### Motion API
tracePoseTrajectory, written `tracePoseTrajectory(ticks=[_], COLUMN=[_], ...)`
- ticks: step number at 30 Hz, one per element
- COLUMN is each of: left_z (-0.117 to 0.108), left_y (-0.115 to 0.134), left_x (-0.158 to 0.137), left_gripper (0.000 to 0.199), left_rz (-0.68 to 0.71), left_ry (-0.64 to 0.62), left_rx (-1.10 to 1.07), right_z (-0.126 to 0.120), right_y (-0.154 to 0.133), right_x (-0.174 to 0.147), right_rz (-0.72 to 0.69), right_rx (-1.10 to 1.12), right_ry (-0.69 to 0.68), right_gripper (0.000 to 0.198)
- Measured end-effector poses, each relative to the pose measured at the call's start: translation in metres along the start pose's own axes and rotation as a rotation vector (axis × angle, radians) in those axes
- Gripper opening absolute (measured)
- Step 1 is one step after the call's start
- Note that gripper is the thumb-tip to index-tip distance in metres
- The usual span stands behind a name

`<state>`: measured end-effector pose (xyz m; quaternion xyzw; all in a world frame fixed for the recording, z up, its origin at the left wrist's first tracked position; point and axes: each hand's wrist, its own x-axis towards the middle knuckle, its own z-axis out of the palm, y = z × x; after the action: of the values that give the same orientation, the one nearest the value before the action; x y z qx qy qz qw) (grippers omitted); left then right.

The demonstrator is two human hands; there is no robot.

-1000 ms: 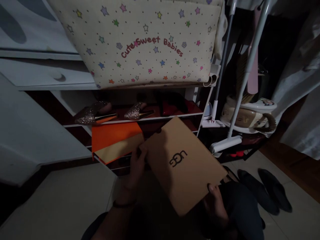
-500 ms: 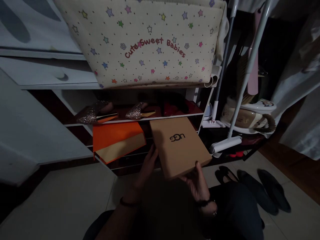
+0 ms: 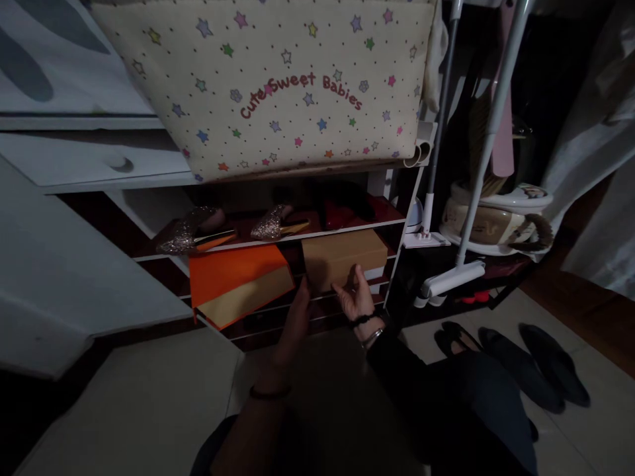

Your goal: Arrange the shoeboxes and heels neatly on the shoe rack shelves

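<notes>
A brown cardboard shoebox (image 3: pixel 342 254) sits in the shelf below the upper row of shoes, with a white strip showing at its lower right front. My right hand (image 3: pixel 358 301) is at its front, thumb against the face and fingertips at the lower edge; the other fingers are partly hidden. Close to the box's front left corner is my left hand (image 3: pixel 297 314), fingers stretched out and seen edge-on; whether it touches the cardboard I cannot tell. An orange box (image 3: pixel 235 271) with a tan front lies to the left, sticking out at an angle.
Glittery heels (image 3: pixel 268 223) and dark red shoes (image 3: pixel 342 213) stand on the shelf above. A star-printed fabric bin (image 3: pixel 297 139) overhangs the rack. To the right lean a lint roller (image 3: pixel 454 277) and a flat mop (image 3: pixel 425 239). Dark shoes (image 3: pixel 520 367) rest on the tiled floor.
The shoebox has gone deeper into the shelf, and its printed top is out of sight. My right hand has moved forward and left with it; my left hand stays near the left corner.
</notes>
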<state>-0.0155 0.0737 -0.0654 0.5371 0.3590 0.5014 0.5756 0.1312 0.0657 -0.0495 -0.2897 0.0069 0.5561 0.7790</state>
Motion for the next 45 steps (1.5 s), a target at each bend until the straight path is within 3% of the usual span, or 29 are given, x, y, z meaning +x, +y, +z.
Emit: tracePoseTrajectory(ticks=[6, 11, 14, 17, 19, 21, 24, 26, 28, 34, 40, 45], left_z=[-0.005, -0.011, -0.020, -0.040, -0.057, -0.074, -0.098, -0.111, -0.120, -0.131, -0.141, -0.156], left_y=[-0.008, -0.001, 0.007, 0.016, 0.022, 0.027, 0.033, 0.035, 0.037, 0.042, 0.037, 0.026], left_x=[0.005, -0.005, -0.016, -0.026, -0.031, -0.036, -0.040, -0.040, -0.039, -0.036, -0.038, -0.038], left_gripper=[0.060, 0.044, 0.030, 0.014, 0.013, 0.013, 0.015, 0.018, 0.022, 0.031, 0.036, 0.044], left_rz=[-0.109, -0.171, -0.262, -0.383, -0.402, -0.375, -0.317, -0.279, -0.268, -0.320, -0.351, -0.382], left_ry=[0.062, 0.168, 0.282, 0.455, 0.570, 0.649, 0.701, 0.729, 0.755, 0.731, 0.740, 0.676], left_rx=[-0.141, -0.222, -0.391, -0.569, -0.631, -0.665, -0.710, -0.725, -0.727, -0.747, -0.776, -0.799], right_z=[0.005, -0.006, -0.022, -0.042, -0.048, -0.040, -0.008, 0.018, 0.039, 0.065, 0.069, 0.062], right_y=[0.007, -0.002, 0.004, 0.032, 0.055, 0.075, 0.095, 0.107, 0.120, 0.149, 0.160, 0.155], right_x=[0.016, 0.018, 0.011, -0.013, -0.031, -0.047, -0.054, -0.049, -0.040, -0.015, -0.006, -0.026], right_rz=[-0.020, 0.012, 0.031, 0.088, -0.056, -0.362, -0.848, -1.039, -1.152, -1.334, -1.287, -1.302], right_rx=[-0.001, -0.102, -0.153, -0.351, -0.573, -0.880, -1.372, -1.632, -1.810, -1.956, -1.973, -1.942], right_ry=[-0.055, -0.101, -0.040, 0.000, -0.136, -0.397, -0.788, -0.971, -1.068, -1.146, -1.160, -1.131], right_gripper=[0.016, 0.027, 0.034, 0.044, 0.049, 0.057, 0.070, 0.075, 0.076, 0.072, 0.069, 0.056])
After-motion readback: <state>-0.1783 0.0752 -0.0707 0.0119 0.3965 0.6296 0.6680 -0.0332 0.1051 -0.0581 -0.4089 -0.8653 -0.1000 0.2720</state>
